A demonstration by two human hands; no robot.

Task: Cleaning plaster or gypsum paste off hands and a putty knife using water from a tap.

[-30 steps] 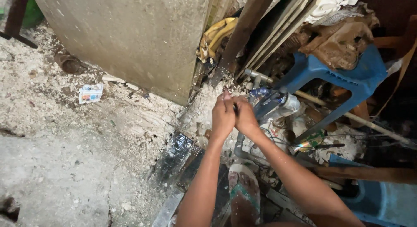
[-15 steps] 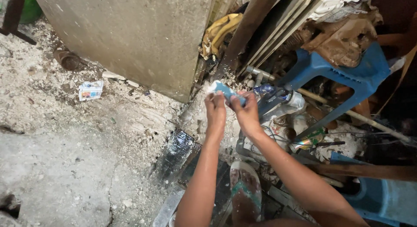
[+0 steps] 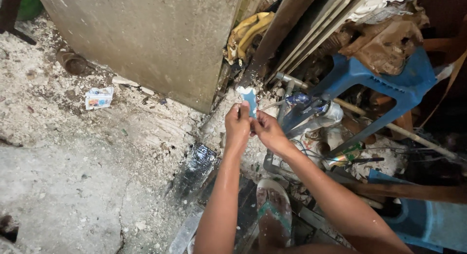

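Observation:
My left hand (image 3: pixel 237 126) and my right hand (image 3: pixel 268 132) are held together in front of me, both pinching a small blue and white sachet (image 3: pixel 250 98) that stands upright above the fingers. Both forearms look wet. Below them my foot in a green-strapped sandal (image 3: pixel 273 210) rests on the ground. Just behind the sachet a grey metal pipe with a tap (image 3: pixel 290 86) rises from the rubble.
A large grey concrete slab (image 3: pixel 151 40) stands at the back. A blue plastic stool (image 3: pixel 384 88), planks, a yellow cloth (image 3: pixel 248 31) and clutter fill the right. A crumpled packet (image 3: pixel 98 98) lies on the rough white debris at the left.
My hands, pressed together a second ago, have drawn slightly toward me and the sachet now stands upright between the fingertips. The view has shifted a little.

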